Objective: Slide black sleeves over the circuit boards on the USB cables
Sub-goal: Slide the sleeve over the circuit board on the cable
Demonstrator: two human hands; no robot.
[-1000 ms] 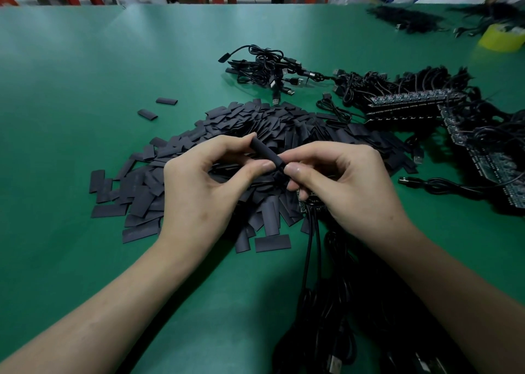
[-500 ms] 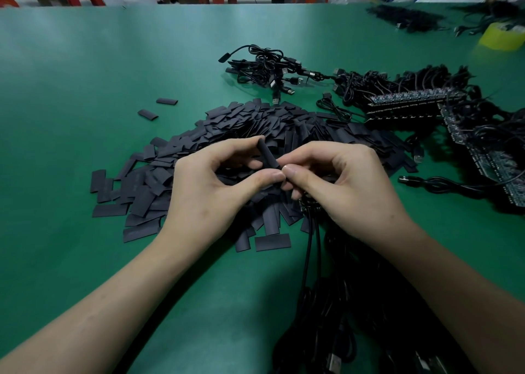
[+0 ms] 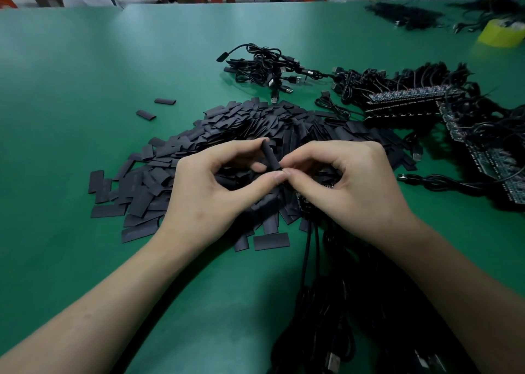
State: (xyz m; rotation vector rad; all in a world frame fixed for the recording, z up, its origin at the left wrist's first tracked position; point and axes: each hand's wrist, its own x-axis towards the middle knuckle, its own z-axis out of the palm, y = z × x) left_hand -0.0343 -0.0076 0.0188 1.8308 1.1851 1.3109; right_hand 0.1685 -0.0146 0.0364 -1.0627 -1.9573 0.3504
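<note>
Black sleeve (image 3: 271,156), pinched by the left hand (image 3: 210,192) with the right hand (image 3: 349,186) pinching its lower end, has swung more upright, probably aligning onto the half-hidden circuit board (image 3: 300,201).

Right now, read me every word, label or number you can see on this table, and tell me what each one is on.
No text can be read anywhere.
Circuit board strips: markings too small to read.
Pile of flat sleeves: any print too faint to tell.
Black sleeve pinched by left hand and right hand: no print shows.
Yellow tape roll: no label shows.
</note>
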